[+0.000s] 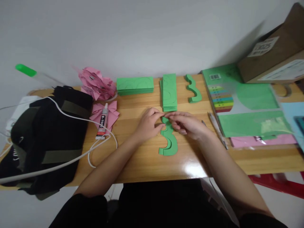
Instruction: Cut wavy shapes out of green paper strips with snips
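My left hand point(149, 124) and my right hand point(186, 124) meet over the top end of a wavy green paper cut-out point(169, 142) lying on the wooden table point(142, 158). Both hands have their fingers pinched together on the cut-out's upper end. The lower curves of the cut-out show below the hands. Just beyond the hands lies an upright stack of green paper point(169, 91), with a second stack point(135, 85) to its left and a pile of wavy green cut-outs point(194, 89) to its right.
A glue tube point(102, 122) rests on pink paper bows point(97, 85) at left, by a black bag point(47, 136) with a white cable point(99, 142). Pens point(217, 128), green and pink sheets point(251, 123) and a cardboard box point(273, 53) lie right.
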A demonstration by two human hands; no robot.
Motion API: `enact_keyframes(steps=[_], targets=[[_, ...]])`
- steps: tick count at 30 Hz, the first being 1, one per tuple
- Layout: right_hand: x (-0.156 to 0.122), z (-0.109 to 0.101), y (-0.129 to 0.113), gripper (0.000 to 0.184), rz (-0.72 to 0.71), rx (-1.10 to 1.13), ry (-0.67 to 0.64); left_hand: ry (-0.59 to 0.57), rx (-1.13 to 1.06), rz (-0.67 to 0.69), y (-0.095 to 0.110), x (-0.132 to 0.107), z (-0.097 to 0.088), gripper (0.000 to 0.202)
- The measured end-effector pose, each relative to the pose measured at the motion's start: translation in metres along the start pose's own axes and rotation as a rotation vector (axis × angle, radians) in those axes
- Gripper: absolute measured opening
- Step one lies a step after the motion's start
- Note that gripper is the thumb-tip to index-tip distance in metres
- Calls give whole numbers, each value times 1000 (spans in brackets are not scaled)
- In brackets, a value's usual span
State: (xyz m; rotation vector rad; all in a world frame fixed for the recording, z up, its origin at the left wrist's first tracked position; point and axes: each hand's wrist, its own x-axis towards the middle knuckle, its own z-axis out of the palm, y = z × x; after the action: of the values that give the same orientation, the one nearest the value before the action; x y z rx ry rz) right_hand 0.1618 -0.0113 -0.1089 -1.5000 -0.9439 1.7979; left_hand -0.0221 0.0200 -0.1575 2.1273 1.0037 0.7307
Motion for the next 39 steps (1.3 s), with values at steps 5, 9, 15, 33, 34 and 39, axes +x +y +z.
enact_keyframes(steps=[5,9,15,33,34,39], targets=[[3,-3,6,15,-73,14,-14,20,-131,-34,0,3,-3,5],[3,-5,7,17,-226,-45,54,30,-309,-89,0,5,-5,12],[-8,-7,3,30,-319,-228,-139,196,-500,-182,0,6,-9,36],[-10,-5,3,28,-601,-1006,44,-32,1,-41,-2,-12,-33,15],[-10,-5,3,27,-607,-1025,47,-35,13,-27,-3,-12,-33,13],[-11,-3,4,22,-639,-1079,49,-56,63,43,-1,-13,-28,9]])
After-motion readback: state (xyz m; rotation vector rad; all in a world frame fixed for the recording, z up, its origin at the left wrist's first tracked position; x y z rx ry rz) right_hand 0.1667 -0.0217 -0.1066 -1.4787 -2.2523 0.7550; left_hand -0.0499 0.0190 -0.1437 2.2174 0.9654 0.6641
